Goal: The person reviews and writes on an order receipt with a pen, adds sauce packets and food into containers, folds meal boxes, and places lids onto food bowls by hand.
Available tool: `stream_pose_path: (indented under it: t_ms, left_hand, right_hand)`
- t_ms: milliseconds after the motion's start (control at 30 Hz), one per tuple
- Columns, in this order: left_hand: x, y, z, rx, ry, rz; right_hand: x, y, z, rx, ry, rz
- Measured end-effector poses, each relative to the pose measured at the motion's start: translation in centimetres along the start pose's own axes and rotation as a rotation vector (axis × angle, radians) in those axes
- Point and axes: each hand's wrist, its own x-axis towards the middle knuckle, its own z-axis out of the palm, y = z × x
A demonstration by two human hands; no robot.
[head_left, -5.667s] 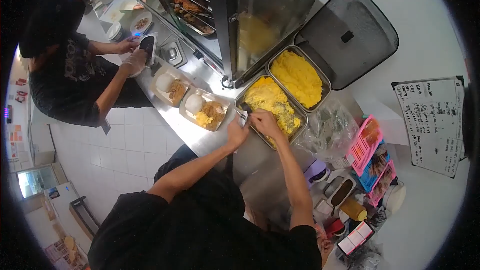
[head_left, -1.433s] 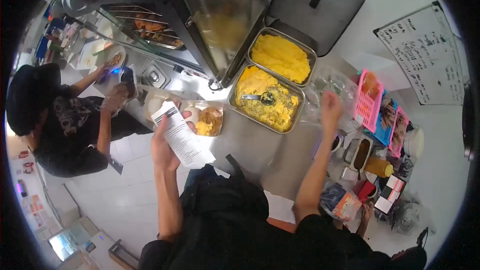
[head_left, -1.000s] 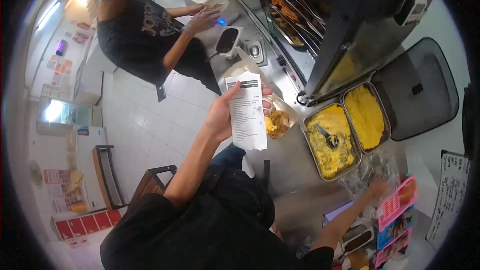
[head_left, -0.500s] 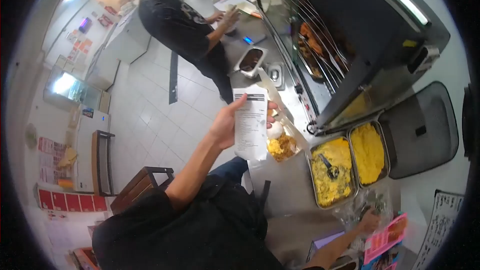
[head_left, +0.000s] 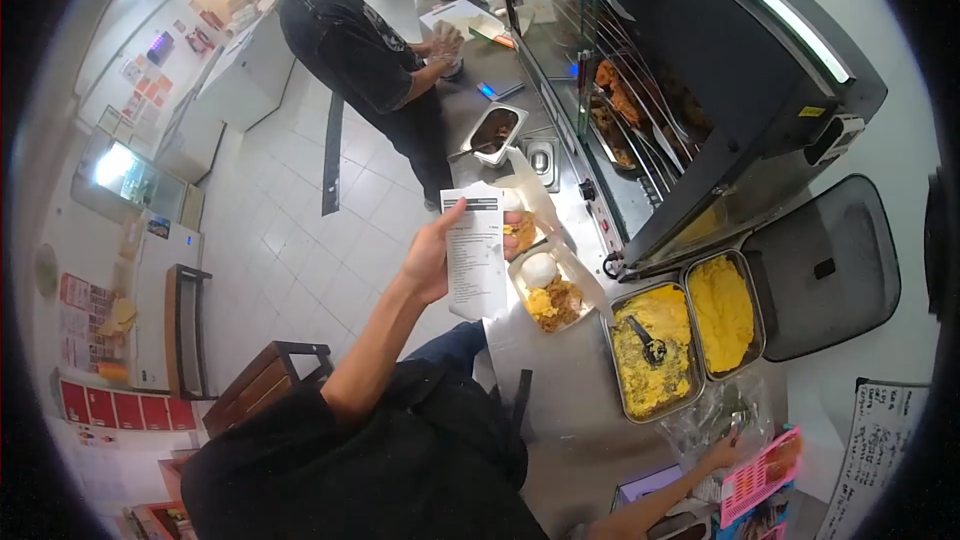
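Observation:
My left hand (head_left: 430, 262) is closed on a printed paper receipt (head_left: 475, 255), thumb across its face. Behind the receipt, an open food box (head_left: 540, 285) holds rice, yellow food and a pale round item. A second box (head_left: 522, 190) lies partly hidden beyond it. My right hand (head_left: 722, 452) is low at the right, at the edge of a clear plastic bag (head_left: 700, 425) with something green in it. Its fingers look curled, but what they hold is too small to make out. Beside the bag, a metal tray (head_left: 655, 350) of yellow food has a black-handled utensil (head_left: 645, 340) in it.
Another yellow-filled tray (head_left: 723, 315) adjoins the first, near a dark lid (head_left: 835, 275). A glass food warmer (head_left: 720, 90) stands along the counter. A pink basket (head_left: 760, 475) is at lower right. A co-worker (head_left: 350, 50) in gloves works farther along, near a metal sauce container (head_left: 495, 133).
My left hand and the receipt have shifted slightly left in view, showing more of the food boxes. My right hand has drawn back a little from the green contents of the bag.

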Motion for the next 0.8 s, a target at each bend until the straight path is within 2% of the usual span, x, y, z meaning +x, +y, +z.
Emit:
stream_pose_path:
  t_ms: [33, 133, 167, 267, 300, 333, 367, 400, 433, 467, 533, 600, 633, 700, 767, 800]
  left_hand:
    - [0.2, -0.1, -0.5, 0.001, -0.005, -0.004]
    - [0.9, -0.6, -1.4, -0.045, 0.041, -0.051]
    - [1.1, -0.6, -1.5, -0.039, 0.045, -0.048]
    - [1.2, -0.7, -1.6, -0.031, 0.076, -0.058]
    - [1.4, -0.6, -1.6, -0.034, 0.090, -0.064]
    - [1.4, -0.7, -1.6, -0.042, 0.109, -0.078]
    - [1.4, -0.5, -1.7, -0.049, 0.093, -0.093]
    - [1.4, -0.6, -2.2, -0.059, 0.083, -0.106]
    - [1.6, -1.0, -3.3, -0.079, 0.039, -0.115]
    - [1.8, -1.4, -4.2, -0.067, 0.051, -0.138]
    - [2.6, -1.6, -5.7, -0.035, 0.065, -0.161]
    - [3.3, -1.8, -6.9, -0.050, 0.090, -0.218]
    - [3.4, -1.7, -7.3, -0.028, 0.101, -0.237]
    - [4.0, -1.3, -8.6, -0.005, 0.096, -0.257]
    - [4.6, -0.2, -10.4, 0.003, 0.065, -0.233]
    - [5.0, 0.4, -11.4, 0.007, 0.046, -0.228]
  right_hand:
    - [-0.6, 0.1, -0.7, 0.049, 0.033, 0.014]
    - [-0.8, -0.3, -4.3, -0.195, -0.239, 0.081]
    - [-0.8, 3.5, -1.9, -0.026, -0.065, -0.017]
    - [-2.4, 1.8, -5.9, 0.310, -0.085, -0.020]
    - [-3.3, 0.2, -7.8, 0.319, -0.066, -0.036]
    - [-4.2, -1.8, -9.6, 0.315, -0.052, -0.055]
    - [-5.7, -5.8, -13.1, 0.215, -0.136, 0.009]
    - [-6.8, -6.0, -12.9, 0.395, -0.119, -0.048]
    - [-9.0, -11.9, -16.4, 0.609, -0.270, 0.040]
    - [-11.0, -13.8, -16.4, 0.675, -0.194, -0.049]
    - [-15.2, -20.9, -19.6, 0.882, -0.441, 0.106]
    - [-19.3, -27.8, -20.3, 0.826, -0.442, 0.032]
    - [-20.7, -32.3, -21.6, 0.861, -0.540, 0.054]
    - [-23.3, -36.4, -17.1, 0.869, -0.668, 0.012]
    - [-25.6, -40.0, -12.3, 0.614, -0.668, -0.176]
    - [-27.3, -39.9, -10.2, 0.600, -0.610, -0.193]
